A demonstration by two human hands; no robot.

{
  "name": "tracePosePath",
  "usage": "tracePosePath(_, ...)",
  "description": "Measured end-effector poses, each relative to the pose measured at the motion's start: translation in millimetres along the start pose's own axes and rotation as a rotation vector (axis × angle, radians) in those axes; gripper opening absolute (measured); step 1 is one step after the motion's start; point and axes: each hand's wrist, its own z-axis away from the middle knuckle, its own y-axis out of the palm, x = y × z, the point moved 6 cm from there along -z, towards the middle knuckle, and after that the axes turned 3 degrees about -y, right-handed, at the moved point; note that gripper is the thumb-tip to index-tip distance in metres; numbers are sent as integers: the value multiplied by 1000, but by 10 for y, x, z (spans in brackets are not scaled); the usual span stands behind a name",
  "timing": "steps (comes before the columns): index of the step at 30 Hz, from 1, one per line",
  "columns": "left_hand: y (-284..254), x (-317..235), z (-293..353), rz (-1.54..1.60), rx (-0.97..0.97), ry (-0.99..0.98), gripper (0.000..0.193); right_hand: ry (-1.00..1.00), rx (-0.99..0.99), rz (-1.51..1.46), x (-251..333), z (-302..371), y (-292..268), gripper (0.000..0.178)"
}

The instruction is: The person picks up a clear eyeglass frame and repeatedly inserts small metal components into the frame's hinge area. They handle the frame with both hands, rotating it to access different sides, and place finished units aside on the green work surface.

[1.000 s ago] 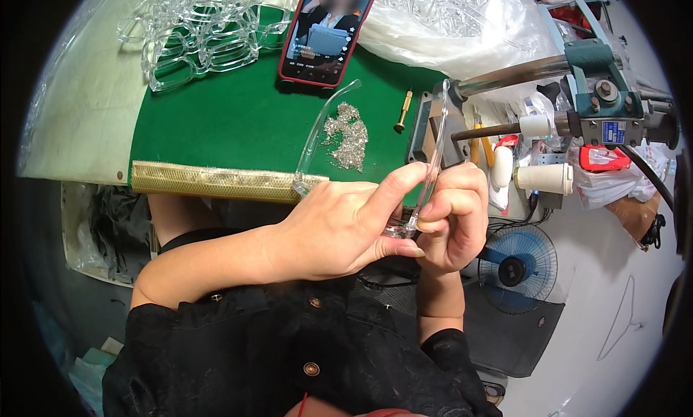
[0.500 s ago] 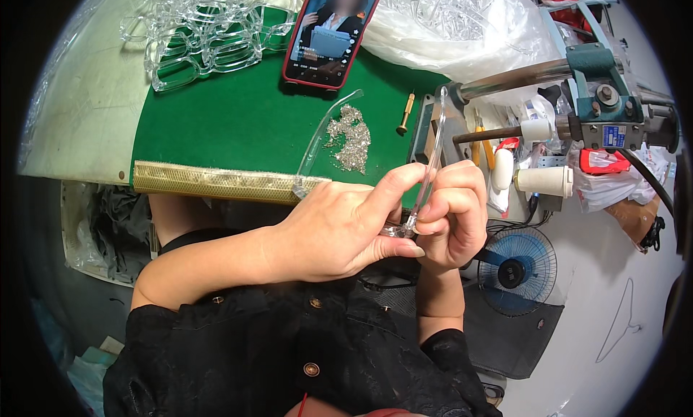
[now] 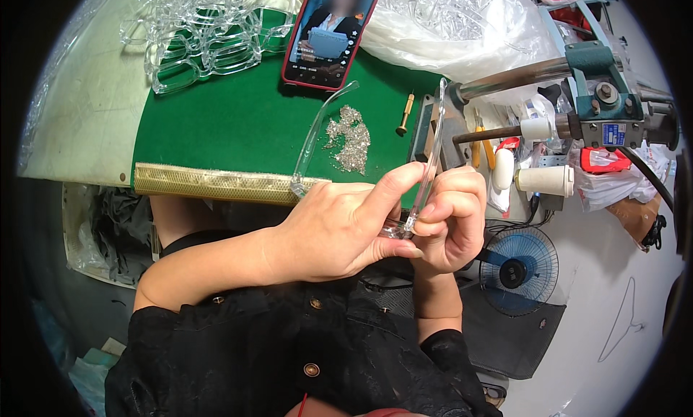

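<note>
In the middle of the view, the left hand (image 3: 338,228) clamps the front of a clear eyeglass frame (image 3: 434,151) while the right hand (image 3: 455,218) pinches near one hinge, presumably steadying that joint, its temples pointing up past small metal pieces (image 3: 351,146) kept handy on the green-covered desk (image 3: 216,128).

The left hand (image 3: 345,228) pinches beside the curled right hand (image 3: 458,222); the left forearm (image 3: 209,269) reaches sideways, the right forearm (image 3: 438,300) forward.
</note>
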Motion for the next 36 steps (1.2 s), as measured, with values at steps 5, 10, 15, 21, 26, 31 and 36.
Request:
tracePosePath(5,-9,4,1,39,20,-12,78,17,4,-46,-20,7,7,17)
tracePosePath(10,5,29,12,154,34,-26,78,64,-8,-164,-75,0,13,25)
tracePosePath(15,-2,51,4,263,88,-89,80,71,-68,-261,-145,-18,6,33)
tracePosePath(21,-215,134,28,390,20,-209,93,415,46,-78,-525,184,-51,7)
tracePosePath(26,-324,160,40,538,-66,-248,95,470,244,132,-897,661,77,11)
tracePosePath(31,-332,210,50,519,-70,-199,94,307,348,209,-840,554,200,13)
tracePosePath(36,-293,189,58,495,-45,-213,93,331,375,307,-753,523,246,15)
